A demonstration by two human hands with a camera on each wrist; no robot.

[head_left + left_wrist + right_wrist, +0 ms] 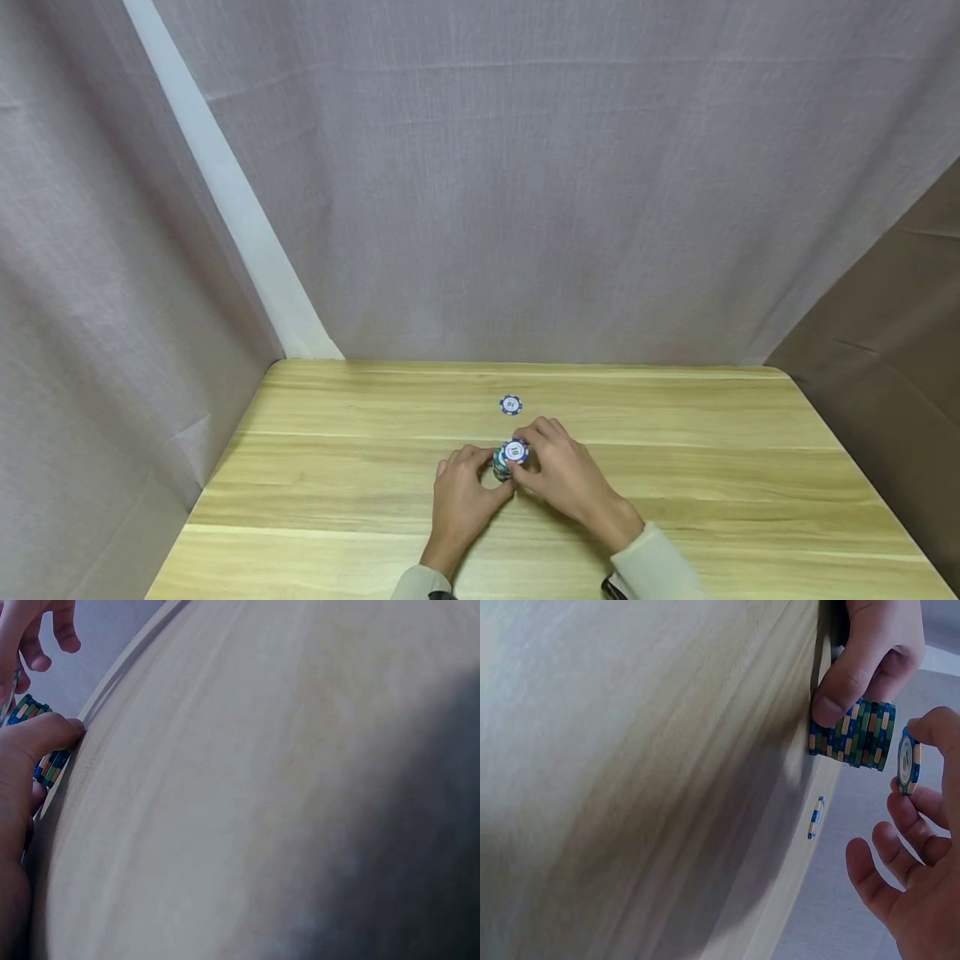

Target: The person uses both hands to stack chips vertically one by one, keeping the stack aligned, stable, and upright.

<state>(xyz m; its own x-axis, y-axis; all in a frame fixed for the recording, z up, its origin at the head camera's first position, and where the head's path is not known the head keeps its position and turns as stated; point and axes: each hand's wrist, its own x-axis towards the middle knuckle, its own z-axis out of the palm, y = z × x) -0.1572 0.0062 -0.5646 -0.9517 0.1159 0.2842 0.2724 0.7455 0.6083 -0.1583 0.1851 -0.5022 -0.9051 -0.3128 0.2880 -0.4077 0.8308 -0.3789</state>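
A stack of poker chips point(864, 739), blue and green with pale edge marks, stands on the wooden table. My left hand point(459, 497) holds it low down between thumb and fingers. Just above the top of the stack, my right hand point(564, 473) pinches one blue-and-white poker chip point(515, 451) marked 10 between thumb and forefinger. A small gap parts this chip from the stack in the right wrist view. The other right fingers are spread loosely. Farther back, a single blue-and-white chip point(511, 405) lies flat.
The light wooden table point(337, 483) ends in a straight back edge. Grey curtains point(525, 183) hang behind it and at the left, and a brown cloth point(892, 358) hangs at the right. A white strip point(240, 200) shows between curtains.
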